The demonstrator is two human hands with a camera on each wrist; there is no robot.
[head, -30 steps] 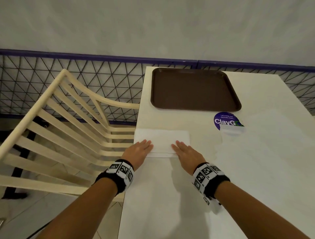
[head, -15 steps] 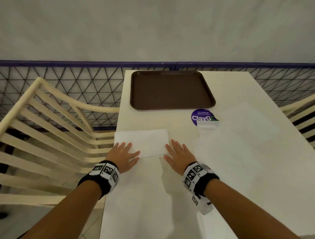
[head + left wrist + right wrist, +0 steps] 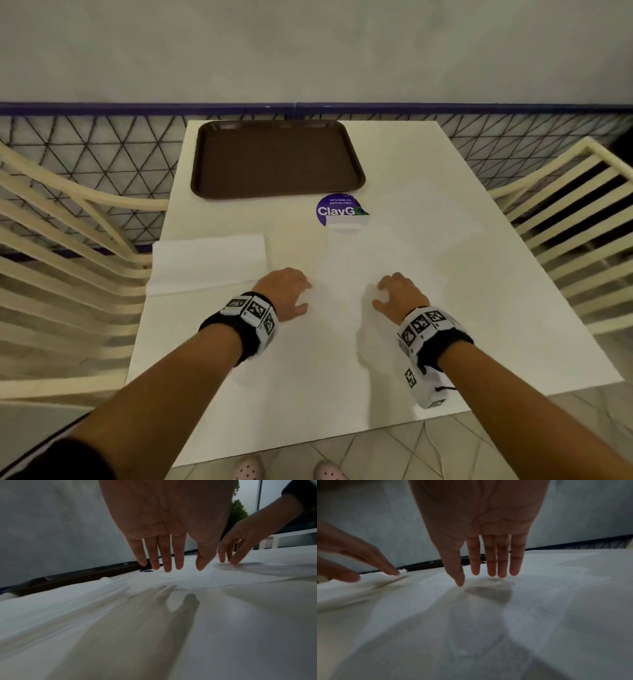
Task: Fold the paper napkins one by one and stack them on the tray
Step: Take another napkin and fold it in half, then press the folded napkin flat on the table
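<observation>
A folded white napkin lies at the table's left edge, in front of the brown tray, which holds nothing. Flat unfolded napkins lie overlapping on the middle and right of the table, pale and hard to tell apart. My left hand is just right of the folded napkin, its fingers straight and pointing down a little above the surface. My right hand is over a flat napkin, with straight fingertips at or just above the paper. Neither hand holds anything.
A round purple sticker sits on the white table, partly under a napkin's corner. Cream slatted chairs stand at the left and right. A dark wire fence runs behind the table against a grey wall.
Both hands have come off the folded napkin and moved right to the flat napkins. The folded napkin stays at the left edge. The head view has swung right.
</observation>
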